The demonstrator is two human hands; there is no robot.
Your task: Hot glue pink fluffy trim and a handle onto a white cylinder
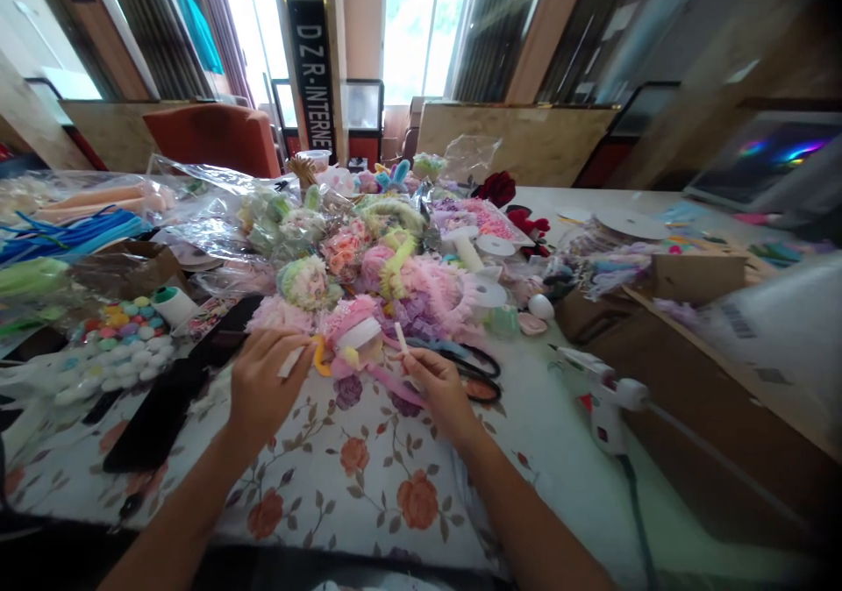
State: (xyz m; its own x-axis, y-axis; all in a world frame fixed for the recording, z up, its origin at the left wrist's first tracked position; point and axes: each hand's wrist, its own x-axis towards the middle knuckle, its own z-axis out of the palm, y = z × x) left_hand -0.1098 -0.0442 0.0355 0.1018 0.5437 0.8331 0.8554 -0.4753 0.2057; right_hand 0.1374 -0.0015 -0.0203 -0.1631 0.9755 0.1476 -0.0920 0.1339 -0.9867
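My left hand (268, 379) is closed in a pinch, with a small flat white piece (289, 362) between its fingers. Just beyond its fingertips lies a curved yellow-orange piece (322, 356). A short white strip (401, 338) stands nearly upright in the pinch of my right hand (435, 382). Between the hands sit a white roll (359, 334) and a pink fuzzy strip (395, 384) that runs toward my right hand. Black-handled scissors (483, 372) lie just right of that hand, their blades partly hidden.
Fluffy pastel yarn bundles (374, 267) and plastic wrapping are heaped behind the hands. At left are a black phone-like slab (154, 420) and bagged pompoms (128, 354). A corded glue gun (605, 398) and a cardboard box (710, 433) stand at right. Floral cloth (355, 486) covers the front.
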